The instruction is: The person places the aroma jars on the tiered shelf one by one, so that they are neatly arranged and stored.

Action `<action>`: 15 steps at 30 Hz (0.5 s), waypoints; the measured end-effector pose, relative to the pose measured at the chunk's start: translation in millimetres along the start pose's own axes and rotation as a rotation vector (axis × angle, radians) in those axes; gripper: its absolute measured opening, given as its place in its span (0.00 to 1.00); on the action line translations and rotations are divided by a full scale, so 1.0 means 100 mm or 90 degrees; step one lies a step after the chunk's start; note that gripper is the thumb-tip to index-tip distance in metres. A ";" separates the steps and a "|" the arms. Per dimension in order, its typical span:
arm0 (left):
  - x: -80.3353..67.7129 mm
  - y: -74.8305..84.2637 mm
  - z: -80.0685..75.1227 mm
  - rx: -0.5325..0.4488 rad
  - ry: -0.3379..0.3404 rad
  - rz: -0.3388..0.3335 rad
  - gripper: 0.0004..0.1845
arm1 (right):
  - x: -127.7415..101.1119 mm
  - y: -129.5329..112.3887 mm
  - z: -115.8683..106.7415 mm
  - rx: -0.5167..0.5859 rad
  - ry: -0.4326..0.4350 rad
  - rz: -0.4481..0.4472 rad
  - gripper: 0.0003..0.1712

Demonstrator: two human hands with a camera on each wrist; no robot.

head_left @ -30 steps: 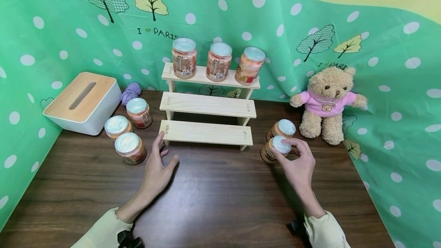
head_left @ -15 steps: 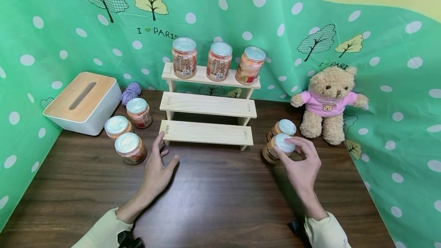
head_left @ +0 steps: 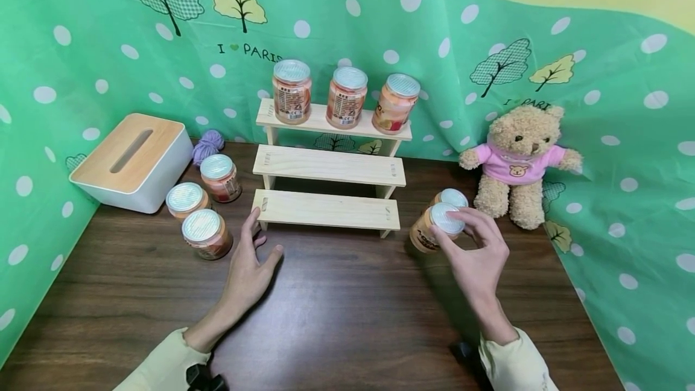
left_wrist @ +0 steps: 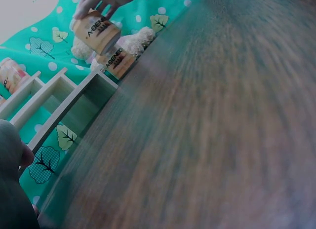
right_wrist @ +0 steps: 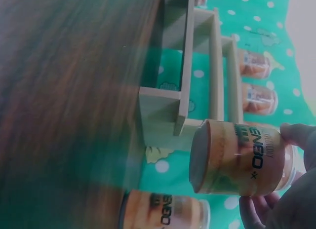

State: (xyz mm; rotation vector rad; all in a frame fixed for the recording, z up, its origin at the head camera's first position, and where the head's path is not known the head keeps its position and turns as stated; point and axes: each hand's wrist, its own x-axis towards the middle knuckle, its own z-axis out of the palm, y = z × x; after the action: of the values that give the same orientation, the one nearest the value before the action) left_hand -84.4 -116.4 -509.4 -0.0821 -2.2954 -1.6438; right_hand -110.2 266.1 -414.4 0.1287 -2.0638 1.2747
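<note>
My right hand (head_left: 478, 255) pinches a labelled jar (head_left: 426, 235) by its ribbed pale lid, thumb on one side and fingers on the other. In the right wrist view this jar (right_wrist: 242, 157) hangs clear of the table, above a second, similar jar (right_wrist: 163, 211). That second jar (head_left: 455, 197) is partly hidden behind the held one in the head view. Relaxed and holding nothing, my left hand (head_left: 247, 273) rests near the left front corner of a three-step wooden rack (head_left: 326, 209). Three jars (head_left: 346, 98) stand in a row on the rack's top step.
Left of the rack stand three more jars (head_left: 206, 234), close together. Behind them are a tissue box (head_left: 130, 158) with a wooden lid and a purple yarn ball (head_left: 208, 146). A teddy bear (head_left: 518, 162) sits at the right against the green curtain (head_left: 336, 11).
The jar in my right hand has risen off the table and now covers more of the jar behind it. My left hand stays where it was.
</note>
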 end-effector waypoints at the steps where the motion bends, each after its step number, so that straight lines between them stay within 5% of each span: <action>1: 0.00 0.00 0.00 -0.004 -0.002 0.001 0.48 | 0.00 -0.03 0.01 0.002 0.002 -0.004 0.22; 9: 0.01 -0.27 0.05 0.002 0.000 0.006 0.51 | 0.06 -0.22 0.11 0.038 0.010 -0.043 0.20; 15: 0.00 -0.33 0.05 0.005 -0.004 0.002 0.53 | 0.09 -0.16 0.17 0.064 -0.005 -0.059 0.21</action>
State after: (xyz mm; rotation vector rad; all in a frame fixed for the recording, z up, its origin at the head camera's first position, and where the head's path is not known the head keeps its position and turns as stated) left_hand -93.0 -122.7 -540.6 -0.0887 -2.3054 -1.6350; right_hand -118.9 246.4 -401.0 0.2711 -1.9767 1.3226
